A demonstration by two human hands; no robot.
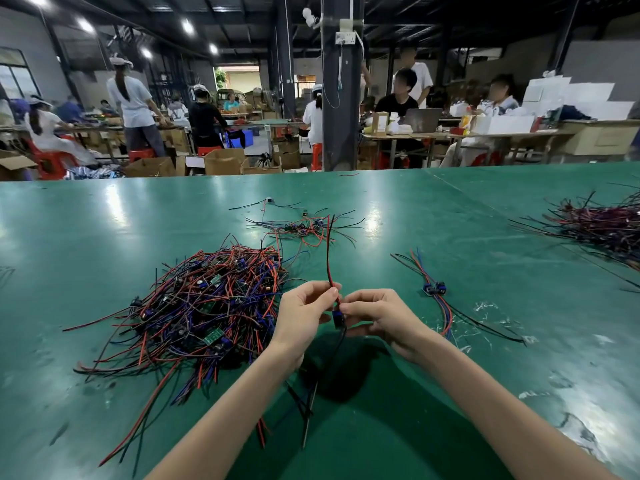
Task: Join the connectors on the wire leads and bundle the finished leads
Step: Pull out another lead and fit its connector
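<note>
Above the green tabletop (450, 216), the left hand (301, 313) pinches a red-and-black lead (329, 258); the right hand (377, 315) seems to pinch its small blue connector (338, 317). A tangled wire pile (207, 306) lies left.

The left hand (300, 315) and right hand (379, 317) are bare, with bare slender forearms (221, 410)
</note>
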